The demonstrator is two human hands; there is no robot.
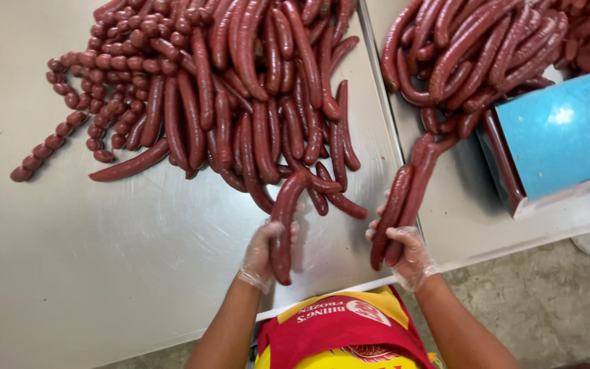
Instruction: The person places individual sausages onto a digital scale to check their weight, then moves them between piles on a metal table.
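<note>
Both my hands wear thin clear plastic gloves. My left hand (262, 253) grips a long dark-red sausage (284, 212) that bends up toward the big pile. My right hand (404, 251) holds two long red sausages (410, 186) side by side, their upper ends reaching to the second pile. A large heap of long sausages (254, 89) lies on the steel table (90, 260) ahead of me. Strings of small round links (104, 75) lie at that heap's left side.
A second steel table (459, 212) on the right carries another sausage pile (472, 55) and a scale with a blue top (561, 133). A seam (380, 89) separates the tables. Concrete floor (548, 301) lies below right. My red and yellow apron (343, 335) hangs at the near edge.
</note>
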